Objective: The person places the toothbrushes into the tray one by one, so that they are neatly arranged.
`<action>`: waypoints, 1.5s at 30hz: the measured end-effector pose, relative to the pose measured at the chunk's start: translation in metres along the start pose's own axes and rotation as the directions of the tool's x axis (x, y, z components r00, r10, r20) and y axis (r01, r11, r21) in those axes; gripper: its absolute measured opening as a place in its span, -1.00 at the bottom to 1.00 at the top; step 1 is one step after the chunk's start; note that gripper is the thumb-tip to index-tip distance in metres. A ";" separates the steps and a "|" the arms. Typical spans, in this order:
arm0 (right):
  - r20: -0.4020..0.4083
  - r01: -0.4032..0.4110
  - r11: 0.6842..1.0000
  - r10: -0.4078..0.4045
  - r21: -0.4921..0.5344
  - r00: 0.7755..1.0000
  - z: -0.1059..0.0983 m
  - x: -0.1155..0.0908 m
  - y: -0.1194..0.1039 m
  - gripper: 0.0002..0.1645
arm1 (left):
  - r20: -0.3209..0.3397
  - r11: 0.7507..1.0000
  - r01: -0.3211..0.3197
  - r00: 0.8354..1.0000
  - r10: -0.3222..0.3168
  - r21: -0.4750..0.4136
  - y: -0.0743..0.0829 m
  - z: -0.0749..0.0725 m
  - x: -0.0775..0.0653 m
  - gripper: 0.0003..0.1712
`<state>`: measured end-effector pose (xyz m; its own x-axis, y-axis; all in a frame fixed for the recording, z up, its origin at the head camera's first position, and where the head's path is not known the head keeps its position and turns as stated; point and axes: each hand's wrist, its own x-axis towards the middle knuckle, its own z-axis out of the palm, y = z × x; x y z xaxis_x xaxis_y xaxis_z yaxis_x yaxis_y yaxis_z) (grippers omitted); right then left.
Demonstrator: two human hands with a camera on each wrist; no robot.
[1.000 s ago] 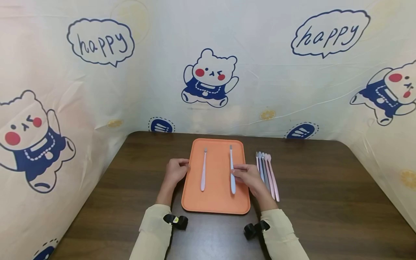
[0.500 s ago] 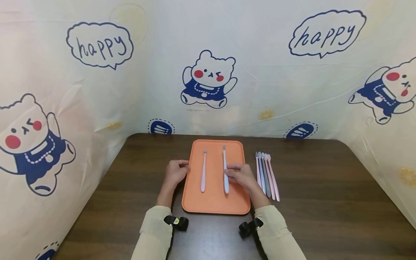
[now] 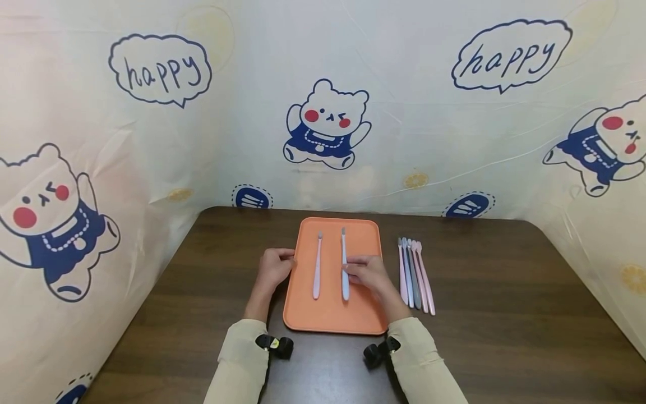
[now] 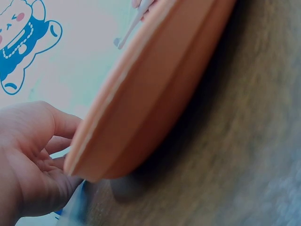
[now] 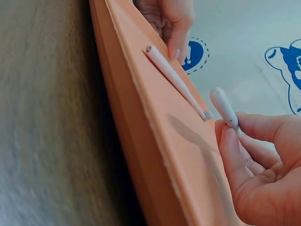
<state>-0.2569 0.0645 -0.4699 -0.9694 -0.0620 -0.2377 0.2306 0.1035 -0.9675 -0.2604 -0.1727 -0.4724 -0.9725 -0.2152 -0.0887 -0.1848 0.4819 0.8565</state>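
My right hand (image 3: 370, 273) pinches a light blue toothbrush (image 3: 345, 283) by its handle, thumb on one side and fingers on the other. The right wrist view shows the handle end of this toothbrush (image 5: 223, 106) raised above the tray, its shadow falling below. A pale pink toothbrush (image 3: 316, 275) lies lengthwise on the left half of the orange tray (image 3: 333, 317). At the tray's left edge, my left hand (image 3: 275, 266) grips the rim; up close in the left wrist view, thumb and fingers of that hand (image 4: 33, 155) meet at the tray's corner.
Right of the tray, several toothbrushes (image 3: 418, 278) in pink, blue and grey lie side by side on the dark wooden table (image 3: 504, 303). A printed cloth (image 3: 429, 129) hangs behind the table and along its sides.
My right hand has carried the light blue toothbrush leftward over the tray, nearer to the pink one. The left hand stays at the tray's left edge.
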 end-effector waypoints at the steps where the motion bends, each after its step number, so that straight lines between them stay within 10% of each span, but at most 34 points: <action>1: 0.001 0.002 1.000 -0.002 0.001 1.000 0.001 0.000 0.000 -0.65 | 0.000 1.000 -0.001 1.000 0.001 -0.002 0.000 0.000 0.000 -0.62; 45: -0.006 -0.096 0.971 0.097 -0.221 0.995 0.031 0.014 -0.014 -0.72 | 0.000 1.000 -0.004 1.000 0.004 -0.011 -0.002 0.000 0.001 -0.63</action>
<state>-0.2711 0.0319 -0.4625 -0.9428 -0.0458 -0.3302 0.2984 0.3255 -0.8972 -0.2612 -0.1742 -0.4742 -0.9733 -0.2131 -0.0854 -0.1793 0.4735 0.8623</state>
